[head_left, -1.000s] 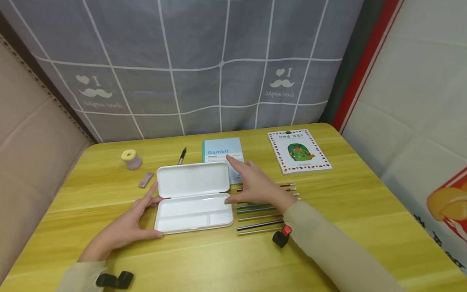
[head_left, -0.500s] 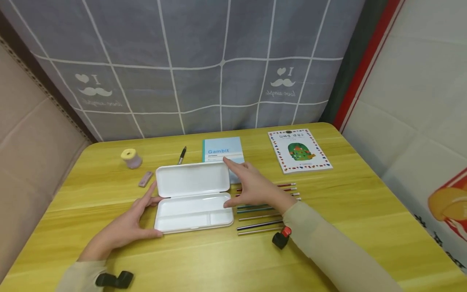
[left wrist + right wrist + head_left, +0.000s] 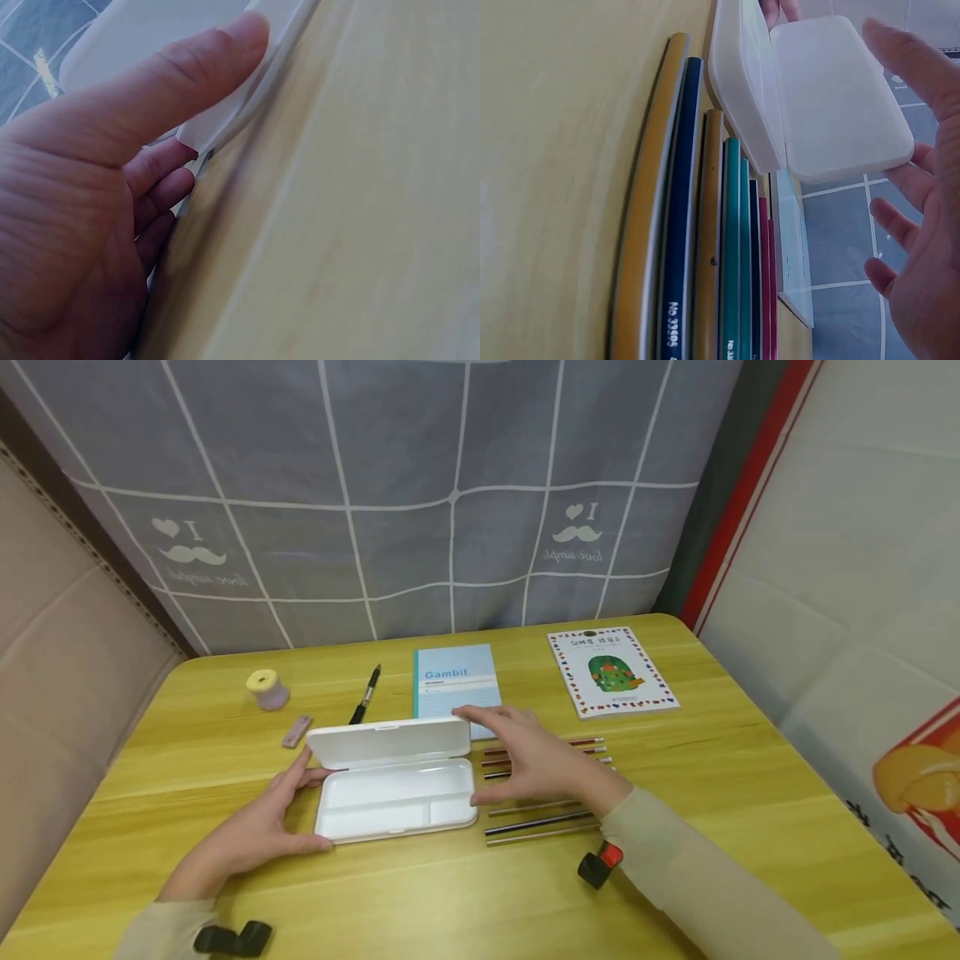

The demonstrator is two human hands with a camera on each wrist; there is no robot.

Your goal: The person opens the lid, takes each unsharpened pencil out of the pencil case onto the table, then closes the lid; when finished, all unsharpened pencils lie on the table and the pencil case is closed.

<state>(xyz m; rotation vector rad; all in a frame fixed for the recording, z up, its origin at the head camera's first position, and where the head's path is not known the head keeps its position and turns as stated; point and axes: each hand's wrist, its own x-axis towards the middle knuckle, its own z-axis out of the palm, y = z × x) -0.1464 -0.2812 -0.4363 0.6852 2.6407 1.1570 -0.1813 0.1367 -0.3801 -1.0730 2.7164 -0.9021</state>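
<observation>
A yellow wooden bench (image 3: 750, 777) is carrying everything. Near its middle a white pencil case (image 3: 393, 797) is lying with its lid (image 3: 386, 742) tilted partly over the tray. The left hand (image 3: 251, 835) is bracing the case's left end, thumb and fingers spread along its edge. The right hand (image 3: 536, 760) is touching the lid's right corner with straight, spread fingers. Coloured pencils (image 3: 540, 818) are lying in a row just beside the case, under that hand.

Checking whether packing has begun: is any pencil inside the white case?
No, the pencil case tray lies bare; the pencils lie on the table beside it.
</observation>
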